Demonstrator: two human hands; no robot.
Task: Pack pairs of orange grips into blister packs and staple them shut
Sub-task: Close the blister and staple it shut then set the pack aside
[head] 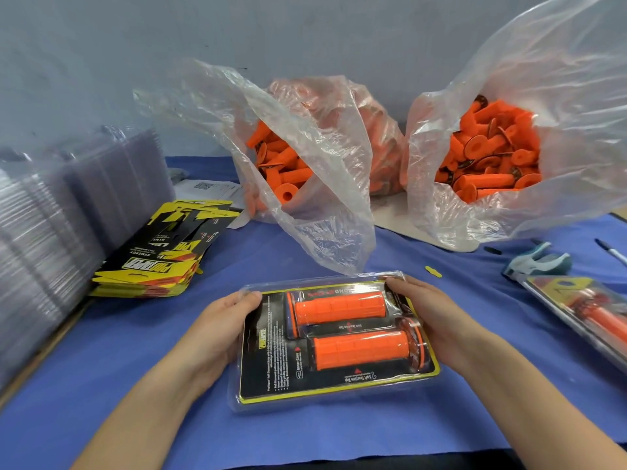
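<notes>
A clear blister pack (334, 391) with a black and yellow card lies on the blue cloth in front of me. Two orange grips lie inside it, the upper grip (339, 307) and the lower grip (361, 349), both crosswise. My left hand (222, 329) holds the pack's left edge. My right hand (431, 313) holds its right edge near the top corner. Two open plastic bags hold several loose orange grips, the left bag (288, 164) and the right bag (492, 154). A grey stapler (537, 262) lies at the right.
Stacks of clear blister shells (68, 212) fill the left side. A pile of yellow and black cards (163, 252) lies next to them. A packed blister (590, 317) sits at the right edge, with a pen (612, 252) beyond it. Papers (210, 189) lie behind the cards.
</notes>
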